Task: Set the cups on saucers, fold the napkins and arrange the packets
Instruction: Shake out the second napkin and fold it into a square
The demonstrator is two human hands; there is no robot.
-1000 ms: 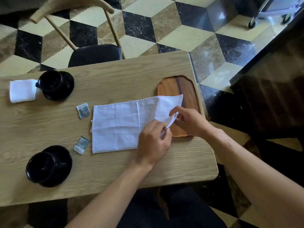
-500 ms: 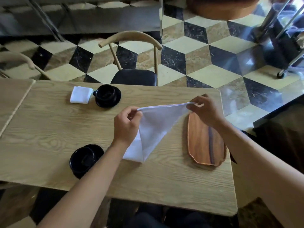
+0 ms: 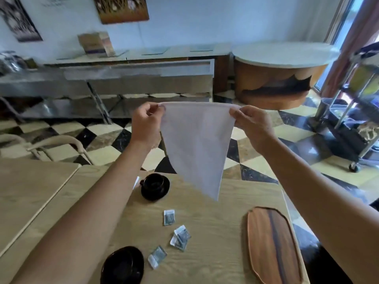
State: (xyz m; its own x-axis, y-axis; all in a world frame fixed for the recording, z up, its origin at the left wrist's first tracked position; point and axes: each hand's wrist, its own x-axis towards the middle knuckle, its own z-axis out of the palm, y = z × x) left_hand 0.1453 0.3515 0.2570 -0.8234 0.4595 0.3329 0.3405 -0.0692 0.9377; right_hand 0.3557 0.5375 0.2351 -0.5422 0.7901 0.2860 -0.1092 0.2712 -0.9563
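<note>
Since the earlier frame the napkin (image 3: 196, 144) has been lifted clear of the table (image 3: 215, 232) and is held stretched in the air above it. One top corner is pinched in the left hand (image 3: 146, 125), the other in the right hand (image 3: 251, 124), each grip closed on cloth. Under the napkin, a cup (image 3: 152, 182) on its saucer (image 3: 155, 188), four packets (image 3: 169, 217) and a wooden tray (image 3: 273, 245) are seen on the table.

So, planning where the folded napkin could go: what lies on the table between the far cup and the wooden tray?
Head view: only bare table between the far cup and wooden tray; the packets lie nearer.
</note>
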